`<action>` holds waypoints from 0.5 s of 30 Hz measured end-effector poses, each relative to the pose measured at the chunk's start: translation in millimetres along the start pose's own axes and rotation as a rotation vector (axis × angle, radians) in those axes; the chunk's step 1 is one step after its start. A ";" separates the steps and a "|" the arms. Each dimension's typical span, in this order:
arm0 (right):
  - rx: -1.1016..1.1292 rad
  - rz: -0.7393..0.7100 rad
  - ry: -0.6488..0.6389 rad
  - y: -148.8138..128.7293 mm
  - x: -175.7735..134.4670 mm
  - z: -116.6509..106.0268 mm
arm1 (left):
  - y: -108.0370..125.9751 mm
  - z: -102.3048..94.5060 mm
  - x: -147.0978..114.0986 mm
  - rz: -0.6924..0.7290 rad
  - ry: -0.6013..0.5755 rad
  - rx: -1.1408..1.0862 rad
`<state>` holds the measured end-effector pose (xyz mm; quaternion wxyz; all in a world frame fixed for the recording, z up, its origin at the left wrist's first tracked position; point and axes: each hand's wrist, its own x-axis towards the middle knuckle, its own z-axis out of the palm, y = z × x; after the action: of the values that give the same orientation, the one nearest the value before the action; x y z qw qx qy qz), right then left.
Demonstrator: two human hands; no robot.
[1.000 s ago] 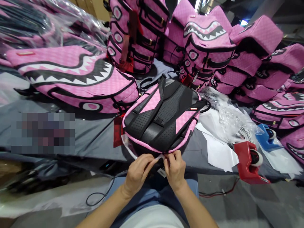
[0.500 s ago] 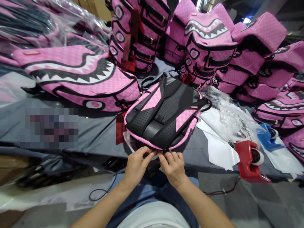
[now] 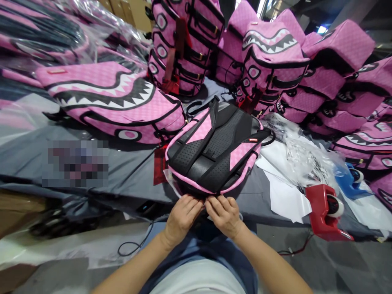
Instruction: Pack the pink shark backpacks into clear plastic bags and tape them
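A pink and black backpack (image 3: 214, 143) lies on the table with its padded back and straps facing up. At its near edge my left hand (image 3: 184, 214) has its fingers curled and pressed together. Beside it, my right hand (image 3: 224, 214) is closed the same way, and the fingertips of both hands almost meet. What they pinch is hidden under the fingers and the bag's edge. A bit of clear plastic (image 3: 172, 183) shows at the backpack's near left side. A dark red tag (image 3: 160, 165) lies left of the bag.
A shark-mouth backpack (image 3: 113, 98) lies to the left. Stacked pink bags (image 3: 186, 49) stand behind, with more at the right (image 3: 324, 85). Papers (image 3: 286, 196), a plastic bag (image 3: 301, 153), a red tape dispenser (image 3: 323, 212) and a blue tape dispenser (image 3: 346, 179) lie on the right.
The view has shifted slightly, so the scene sits a little further right. My left hand's fingers have curled in closer beneath the backpack's near edge. My right hand stays about where it was.
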<state>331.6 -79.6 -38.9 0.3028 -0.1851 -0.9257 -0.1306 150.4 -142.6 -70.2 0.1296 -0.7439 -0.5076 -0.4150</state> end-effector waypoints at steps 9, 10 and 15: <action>-0.002 -0.124 0.034 14.6 -9.5 -25.0 | 47.6 -13.6 27.7 -0.099 -0.247 -0.091; -0.002 -0.126 0.029 16.9 -14.5 -33.0 | 57.0 -10.2 29.0 -0.096 -0.266 -0.085; 0.009 -0.104 -0.007 21.6 -45.8 -70.5 | 96.9 18.7 21.3 -0.074 -0.431 -0.076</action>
<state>411.1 -97.2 -8.8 0.2930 -0.1358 -0.9358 -0.1414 246.1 -161.0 -43.8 -0.0253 -0.8006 -0.5346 -0.2695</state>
